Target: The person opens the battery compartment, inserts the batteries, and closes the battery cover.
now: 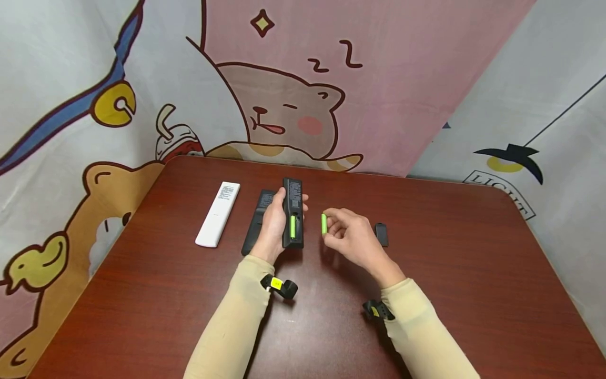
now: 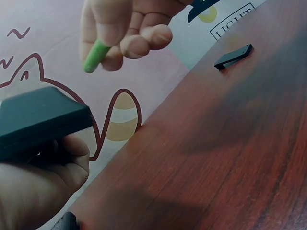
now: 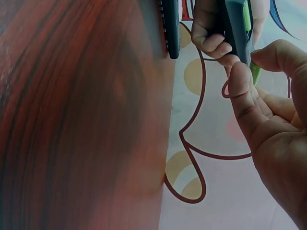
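My left hand (image 1: 272, 223) grips a black remote control (image 1: 294, 190), its back turned up and its battery compartment uncovered. One green battery (image 1: 292, 227) lies in that compartment. Just to the right, my right hand (image 1: 352, 237) pinches a second green battery (image 1: 324, 223) between thumb and fingertips, held apart from the remote. In the left wrist view this loose battery (image 2: 97, 56) pokes out below the right fingers, above the remote's end (image 2: 43, 117). The right wrist view shows it partly hidden by the thumb and fingers.
A black battery cover (image 1: 381, 235) lies on the brown table (image 1: 450, 273), right of my right hand. Another black remote (image 1: 255, 223) lies partly behind my left hand, and a white remote (image 1: 219, 214) lies farther left. A cartoon-printed cloth (image 1: 402, 79) hangs behind the table.
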A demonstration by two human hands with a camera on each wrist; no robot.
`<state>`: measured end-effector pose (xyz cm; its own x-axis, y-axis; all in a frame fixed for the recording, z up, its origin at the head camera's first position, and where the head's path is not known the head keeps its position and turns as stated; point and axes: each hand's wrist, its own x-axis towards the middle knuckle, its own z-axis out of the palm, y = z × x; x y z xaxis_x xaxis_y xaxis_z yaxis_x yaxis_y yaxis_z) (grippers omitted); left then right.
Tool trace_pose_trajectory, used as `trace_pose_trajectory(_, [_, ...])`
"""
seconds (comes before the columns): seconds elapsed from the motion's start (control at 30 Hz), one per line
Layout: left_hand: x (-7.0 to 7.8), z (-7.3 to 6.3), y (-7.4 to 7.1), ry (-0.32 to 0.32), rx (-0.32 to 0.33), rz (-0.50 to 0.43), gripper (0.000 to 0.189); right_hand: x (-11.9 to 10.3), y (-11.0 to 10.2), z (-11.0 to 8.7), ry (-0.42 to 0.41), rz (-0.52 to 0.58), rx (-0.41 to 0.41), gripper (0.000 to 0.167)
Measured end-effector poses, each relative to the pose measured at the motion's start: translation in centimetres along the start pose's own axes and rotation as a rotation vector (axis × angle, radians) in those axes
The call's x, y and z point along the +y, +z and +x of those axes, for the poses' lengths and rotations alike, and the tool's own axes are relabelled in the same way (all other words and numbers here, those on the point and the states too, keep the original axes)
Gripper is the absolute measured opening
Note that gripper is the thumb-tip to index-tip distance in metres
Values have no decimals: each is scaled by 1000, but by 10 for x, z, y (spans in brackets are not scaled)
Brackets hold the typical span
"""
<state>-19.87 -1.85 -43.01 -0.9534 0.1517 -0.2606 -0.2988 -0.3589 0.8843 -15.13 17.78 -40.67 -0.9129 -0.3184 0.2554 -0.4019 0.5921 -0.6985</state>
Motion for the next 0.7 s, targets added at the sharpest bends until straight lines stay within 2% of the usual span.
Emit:
trace_pose_trajectory(0.4, [-1, 0, 3, 25, -18, 5, 65, -11, 8, 2, -96, 51, -45, 37])
trace_pose_trajectory(0.7, [-1, -2, 4, 12, -40, -15, 66, -19, 12, 5, -116, 86, -100, 40])
